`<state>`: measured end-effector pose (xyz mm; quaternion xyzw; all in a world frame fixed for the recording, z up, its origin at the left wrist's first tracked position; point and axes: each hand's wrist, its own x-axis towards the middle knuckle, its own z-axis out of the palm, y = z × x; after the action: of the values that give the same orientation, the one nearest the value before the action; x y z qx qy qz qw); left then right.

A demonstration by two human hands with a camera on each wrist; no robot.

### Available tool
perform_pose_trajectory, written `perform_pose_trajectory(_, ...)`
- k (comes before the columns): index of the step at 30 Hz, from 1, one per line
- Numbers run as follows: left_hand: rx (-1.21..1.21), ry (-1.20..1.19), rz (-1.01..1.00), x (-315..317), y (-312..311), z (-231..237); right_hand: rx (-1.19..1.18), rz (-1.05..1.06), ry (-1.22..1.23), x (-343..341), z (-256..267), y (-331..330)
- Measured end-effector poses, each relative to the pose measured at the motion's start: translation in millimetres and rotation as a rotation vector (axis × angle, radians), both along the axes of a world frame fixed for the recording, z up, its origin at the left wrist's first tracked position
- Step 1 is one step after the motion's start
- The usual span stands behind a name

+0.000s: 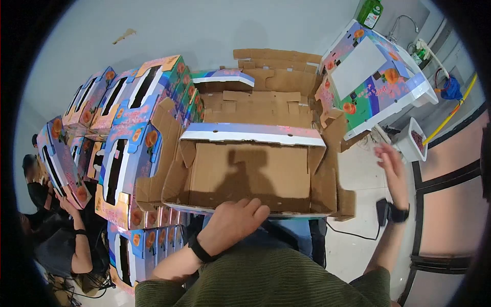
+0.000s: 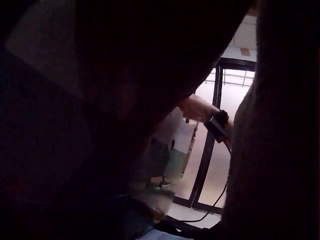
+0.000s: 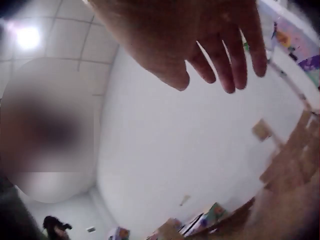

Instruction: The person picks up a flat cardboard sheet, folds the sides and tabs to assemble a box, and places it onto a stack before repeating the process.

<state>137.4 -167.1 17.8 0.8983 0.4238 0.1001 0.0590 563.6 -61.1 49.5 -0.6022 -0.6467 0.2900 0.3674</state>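
An open cardboard box (image 1: 250, 176), brown inside with a printed white-and-purple flap along its far side, sits right in front of my body. My left hand (image 1: 232, 225) grips the near wall of this box, its fingers curled at the rim. Off to the right, away from the box, my right hand (image 1: 393, 166) is raised with nothing in it. The right wrist view shows this right hand (image 3: 200, 45) with its fingers extended and spread. The left wrist view is mostly dark.
Printed peach cartons (image 1: 125, 153) are stacked on the left, beside another person (image 1: 56, 245) holding one. Behind the box stands more open cardboard (image 1: 266, 105). At right are a leaning printed carton (image 1: 358, 77), a white bin (image 1: 411, 140) and a black cable (image 1: 353, 235).
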Motion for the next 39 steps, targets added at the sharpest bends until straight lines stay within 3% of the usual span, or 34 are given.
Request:
perform_pose_trajectory(3, 0.001, -0.066, -0.029, 4.7, -9.0, -1.0, 0.291, 0.078, -0.166, -51.7, 38.3, -60.7)
perform_pose_trajectory(4, -0.006, -0.091, -0.033, 7.1, -11.3, -2.7, 0.364, 0.204, -0.346, -71.7, 44.7, -78.4)
perform_pose_trajectory(5, -0.026, -0.121, -0.036, 9.0, -11.0, -4.4, 0.340, 0.354, -0.511, -95.0, 52.6, -90.8)
perform_pose_trajectory(8, -0.109, -0.166, -0.036, 10.0, -13.1, -11.9, 0.271, 0.637, -0.621, -144.6, 26.7, -100.6)
perform_pose_trajectory(10, -0.207, -0.145, -0.015, 8.4, -25.8, -18.7, 0.163, 0.581, -0.780, -145.4, -3.8, -103.8)
perform_pose_trajectory(13, -0.142, -0.130, -0.013, -11.9, -47.8, -26.4, 0.136, 0.629, -0.941, -131.9, -28.8, -108.5)
perform_pose_trajectory(16, -0.163, 0.104, 0.142, -47.9, -73.5, -19.0, 0.233, 0.605, -1.016, -126.5, -31.9, -116.3)
perform_pose_trajectory(22, -0.279, -0.098, 0.162, -79.9, -93.2, -25.7, 0.224, 0.596, -1.106, -120.0, -44.8, -125.1)
perform_pose_trajectory(26, -0.194, 0.000, 0.256, -67.2, -109.4, -24.8, 0.214, 0.478, -1.166, -121.6, -43.2, -135.6)
perform_pose_trajectory(28, -0.127, 0.020, 0.260, -66.0, -113.1, -40.8, 0.086, 0.508, -1.056, -109.6, -67.7, -143.9)
perform_pose_trajectory(31, -0.235, 0.076, 0.235, -72.5, -131.0, -90.7, 0.012, 0.554, -1.009, -103.9, -110.7, -160.6)
perform_pose_trajectory(34, -0.336, 0.072, 0.352, -80.4, -135.8, -130.1, -0.057, 0.599, -0.994, -100.6, -151.1, -165.0)
perform_pose_trajectory(39, -0.505, -0.072, 0.318, -87.0, -121.1, -127.2, -0.192, 0.655, -0.889, -104.9, -147.4, -153.0)
